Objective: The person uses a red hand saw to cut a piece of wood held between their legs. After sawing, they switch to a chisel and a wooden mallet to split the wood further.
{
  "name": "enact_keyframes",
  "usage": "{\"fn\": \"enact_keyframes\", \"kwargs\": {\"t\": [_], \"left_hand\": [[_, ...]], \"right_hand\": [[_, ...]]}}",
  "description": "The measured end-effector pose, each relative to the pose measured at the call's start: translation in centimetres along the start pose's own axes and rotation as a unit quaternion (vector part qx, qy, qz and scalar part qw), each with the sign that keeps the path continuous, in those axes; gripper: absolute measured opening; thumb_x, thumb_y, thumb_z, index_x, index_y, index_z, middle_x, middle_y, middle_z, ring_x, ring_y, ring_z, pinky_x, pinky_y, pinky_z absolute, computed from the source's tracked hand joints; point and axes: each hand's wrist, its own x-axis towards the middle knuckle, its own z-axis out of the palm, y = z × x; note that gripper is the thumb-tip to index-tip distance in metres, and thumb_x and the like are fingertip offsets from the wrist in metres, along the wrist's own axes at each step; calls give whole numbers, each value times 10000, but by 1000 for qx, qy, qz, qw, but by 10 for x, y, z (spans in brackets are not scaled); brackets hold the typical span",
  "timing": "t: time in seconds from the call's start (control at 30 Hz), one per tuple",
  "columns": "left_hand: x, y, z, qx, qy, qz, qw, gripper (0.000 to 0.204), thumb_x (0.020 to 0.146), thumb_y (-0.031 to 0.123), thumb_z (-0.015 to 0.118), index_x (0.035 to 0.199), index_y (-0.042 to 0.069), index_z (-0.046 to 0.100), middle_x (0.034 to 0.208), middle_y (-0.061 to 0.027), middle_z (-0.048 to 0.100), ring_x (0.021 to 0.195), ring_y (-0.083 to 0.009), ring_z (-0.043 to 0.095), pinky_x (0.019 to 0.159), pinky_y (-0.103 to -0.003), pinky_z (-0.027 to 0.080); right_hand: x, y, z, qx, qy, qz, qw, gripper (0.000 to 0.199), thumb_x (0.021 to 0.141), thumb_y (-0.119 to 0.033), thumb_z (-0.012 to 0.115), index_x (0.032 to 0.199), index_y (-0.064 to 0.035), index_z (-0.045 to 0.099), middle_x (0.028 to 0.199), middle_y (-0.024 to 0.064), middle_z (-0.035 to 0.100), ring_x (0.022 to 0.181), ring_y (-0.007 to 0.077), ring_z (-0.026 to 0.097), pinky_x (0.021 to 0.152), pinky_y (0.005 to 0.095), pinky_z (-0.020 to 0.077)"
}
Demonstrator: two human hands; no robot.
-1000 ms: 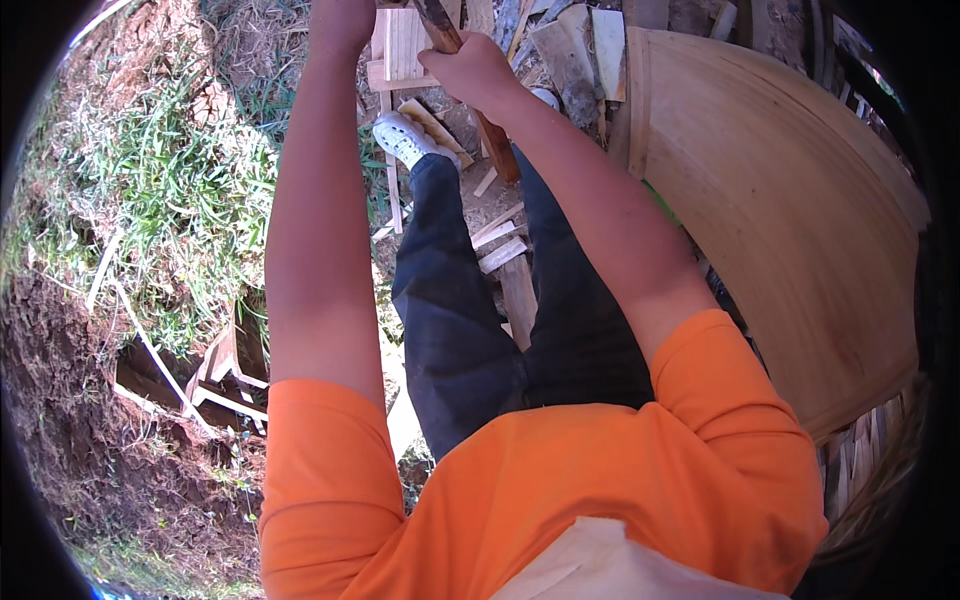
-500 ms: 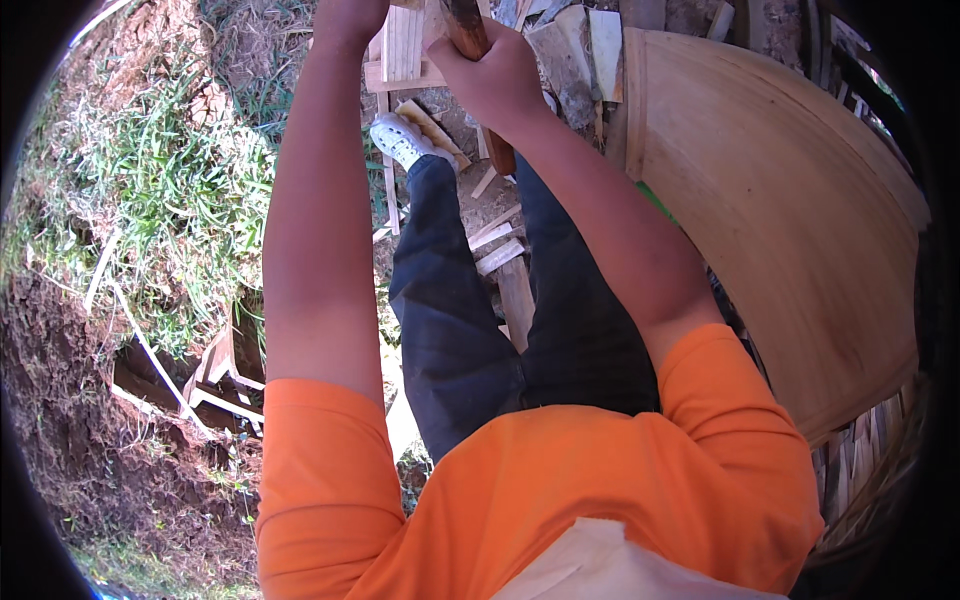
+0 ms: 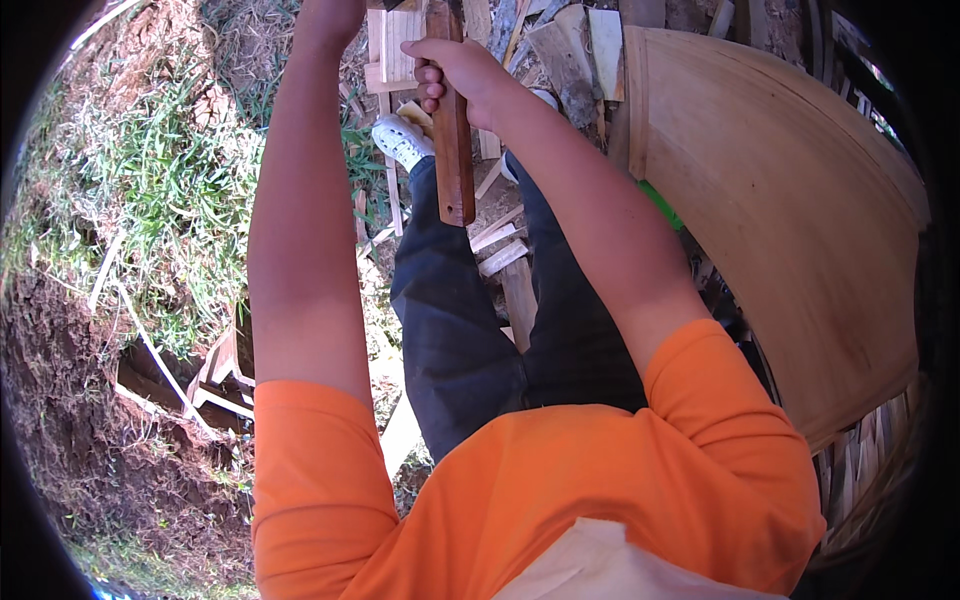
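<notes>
My right hand [image 3: 460, 80] is closed round the brown wooden handle [image 3: 453, 170] of a tool, with the thumb laid along its upper side. The handle stands nearly upright in the picture, its lower end, with a small hole, over my dark trousers. A bit of dark metal shows by its top, but the tool's head is cut off by the upper edge. My left hand [image 3: 335, 20] is at the top edge, left of the tool; its fingers are out of sight. Just below the dark metal is a pale piece of wood [image 3: 400, 50] on another wooden piece.
A large curved wooden panel [image 3: 780, 220] fills the right side. Wood offcuts [image 3: 503, 257] lie between my legs, and split pieces [image 3: 605, 50] lie farther off. My white clog [image 3: 403, 140] is beside the wood. Grass [image 3: 180, 190] and bare earth are on the left.
My right hand has moved left and slightly down, bringing the handle upright and more fully into view. My left hand has shifted a little to the left.
</notes>
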Motion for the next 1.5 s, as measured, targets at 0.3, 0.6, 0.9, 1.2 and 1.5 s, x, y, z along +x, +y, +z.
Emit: {"fn": "enact_keyframes", "kwargs": {"t": [0.3,0.6,0.9,1.2,1.5], "left_hand": [[-9,16,8,-77,2,-13,997,757,1111,549,222,1288,-52,646,1208,-226,699,1139,-330,649,1022,-418,469],[1,-16,5,32,61,-31,997,754,1098,566,234,1293,-33,649,1263,-260,677,1208,-400,618,1057,-443,447],[-3,8,4,-1,41,38,998,660,1112,478,258,1174,-63,630,1202,-323,643,1209,-433,592,1057,-460,427],[-2,10,8,-66,20,-13,998,703,1122,481,228,1207,-100,613,1214,-309,651,1228,-394,591,1079,-454,415],[6,14,10,-53,11,-10,998,746,1112,534,212,1312,-83,581,1303,-297,614,1284,-378,552,1107,-432,396]], "right_hand": [[-25,9,22,-362,195,-323,853,201,848,-236,736,836,-39,695,702,134,685,650,282,685,683,426,549],[7,9,5,-62,50,10,997,282,930,-260,735,746,-112,580,623,-26,535,550,115,528,578,314,469],[-28,-6,23,-287,164,-242,912,274,894,-314,743,857,-53,671,670,42,633,628,176,646,656,377,535],[2,1,4,-398,183,-192,878,320,899,-343,723,827,-35,671,675,71,650,658,223,666,670,391,523],[34,11,-11,-451,206,-184,849,222,833,-255,707,841,-34,684,742,156,700,682,337,680,694,432,549]]}}
